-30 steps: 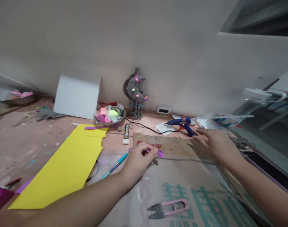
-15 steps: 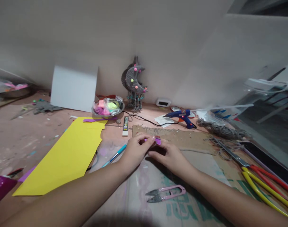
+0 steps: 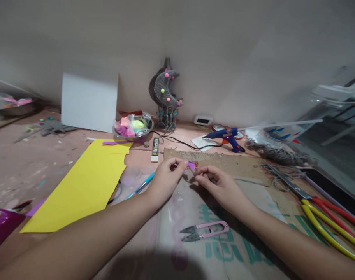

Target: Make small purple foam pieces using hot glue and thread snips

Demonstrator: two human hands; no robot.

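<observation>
My left hand (image 3: 166, 179) pinches a small purple paper piece (image 3: 191, 165) between thumb and fingers, just above the brown cardboard (image 3: 224, 163). My right hand (image 3: 217, 186) sits right beside it, fingers curled in a pinch near the same piece; a thin strand of twine seems to run from it, though I cannot make that out clearly. Pink thread snips (image 3: 205, 231) lie on the printed cardboard close to my right forearm. A teal pen (image 3: 142, 187) lies just left of my left hand.
A yellow paper sheet (image 3: 84, 184) lies at left. A steel bowl of coloured bits (image 3: 133, 128), a moon ornament (image 3: 166, 97) and a white board (image 3: 89, 102) stand by the wall. A blue glue gun (image 3: 225, 137), a twine bundle (image 3: 278, 155) and long scissors (image 3: 317, 202) lie at right.
My right hand came back from the glue gun area to meet my left hand at the purple piece. The view tilted down, and the scissors and twine came into sight.
</observation>
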